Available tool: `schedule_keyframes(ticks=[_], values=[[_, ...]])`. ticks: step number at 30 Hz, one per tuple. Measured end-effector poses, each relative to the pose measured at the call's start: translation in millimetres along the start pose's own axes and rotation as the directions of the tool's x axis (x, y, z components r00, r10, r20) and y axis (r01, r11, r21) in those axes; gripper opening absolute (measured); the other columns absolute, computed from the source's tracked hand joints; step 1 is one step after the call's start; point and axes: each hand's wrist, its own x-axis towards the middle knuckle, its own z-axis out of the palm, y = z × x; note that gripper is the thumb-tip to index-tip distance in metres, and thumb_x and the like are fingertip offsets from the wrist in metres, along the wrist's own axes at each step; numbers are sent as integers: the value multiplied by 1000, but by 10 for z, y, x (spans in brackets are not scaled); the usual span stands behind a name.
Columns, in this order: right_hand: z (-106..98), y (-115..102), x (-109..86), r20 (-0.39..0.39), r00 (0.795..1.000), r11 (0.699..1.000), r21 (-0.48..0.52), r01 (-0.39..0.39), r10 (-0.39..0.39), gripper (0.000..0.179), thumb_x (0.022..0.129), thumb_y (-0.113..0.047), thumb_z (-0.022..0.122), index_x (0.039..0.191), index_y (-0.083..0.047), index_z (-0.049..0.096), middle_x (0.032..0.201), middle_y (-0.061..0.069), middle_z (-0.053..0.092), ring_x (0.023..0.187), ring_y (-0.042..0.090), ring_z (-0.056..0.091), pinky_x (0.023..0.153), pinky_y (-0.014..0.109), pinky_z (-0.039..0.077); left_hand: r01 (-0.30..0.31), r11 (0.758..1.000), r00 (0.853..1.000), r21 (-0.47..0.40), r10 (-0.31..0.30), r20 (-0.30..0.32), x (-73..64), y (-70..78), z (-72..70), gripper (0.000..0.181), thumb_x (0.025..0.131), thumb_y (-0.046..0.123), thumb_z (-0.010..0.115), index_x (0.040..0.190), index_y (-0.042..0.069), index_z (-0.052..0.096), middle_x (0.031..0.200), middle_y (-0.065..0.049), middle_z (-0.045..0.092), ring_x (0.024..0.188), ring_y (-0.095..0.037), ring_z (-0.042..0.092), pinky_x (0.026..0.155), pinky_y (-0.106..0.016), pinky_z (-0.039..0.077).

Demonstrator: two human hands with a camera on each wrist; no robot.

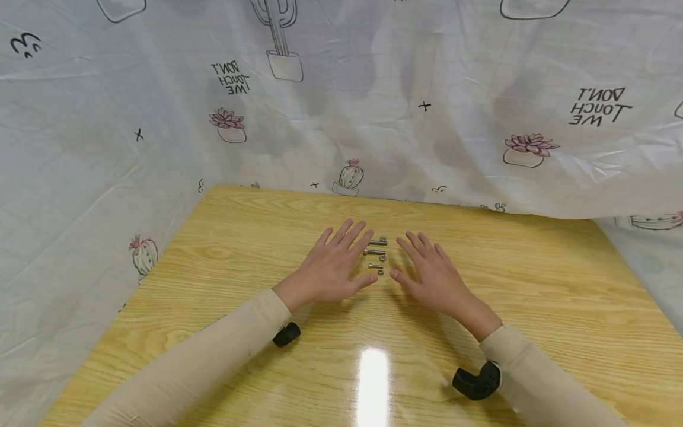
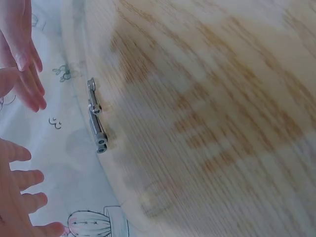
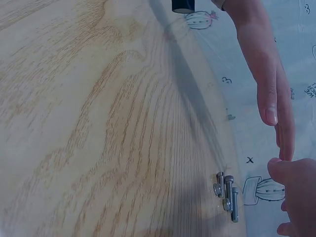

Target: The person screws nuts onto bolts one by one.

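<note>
Three metal bolts of different lengths lie in a short column on the wooden table: a long bolt [image 1: 377, 242] at the back, a middle bolt [image 1: 374, 252], and a short bolt [image 1: 375, 266] nearest me. Each has a hex nut [image 1: 382, 258] by its right end. My left hand [image 1: 333, 267] hovers on their left with fingers spread, overlapping the end of the back bolt in the head view. To their right, my right hand [image 1: 434, 279] is held with fingers extended and nothing in it. Both wrist views show the bolts [image 2: 98, 128] lying apart from the hands.
Bare wood of the table [image 1: 533, 267] spreads around both hands. Behind and beside it hangs a white curtain [image 1: 400, 136] printed with cacti and lettering. A black wrist mount [image 1: 477, 382] sticks out under the right sleeve, another [image 1: 287, 335] under the left. Light glares off the table's front.
</note>
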Motion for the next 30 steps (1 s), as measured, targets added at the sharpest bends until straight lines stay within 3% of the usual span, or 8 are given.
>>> schedule_keyframes(ticks=[19, 30], values=[[23, 12, 18, -54, 999, 989, 148, 7, 1, 62, 96, -38, 60, 148, -11, 39, 156, 16, 32, 143, 39, 32, 108, 64, 33, 19, 1000, 999, -18, -19, 31, 23, -16, 8, 82, 94, 67, 37, 156, 18, 16, 162, -6, 18, 149, -28, 20, 117, -54, 26], [105, 43, 49, -150, 988, 987, 149, 62, -39, 46, 94, -30, 63, 132, -6, 55, 140, 15, 51, 129, 38, 49, 103, 62, 40, 28, 999, 1000, -16, -28, 1, 47, 2, 8, 78, 94, 64, 44, 153, 15, 27, 154, -7, 36, 142, -23, 35, 112, -50, 34]])
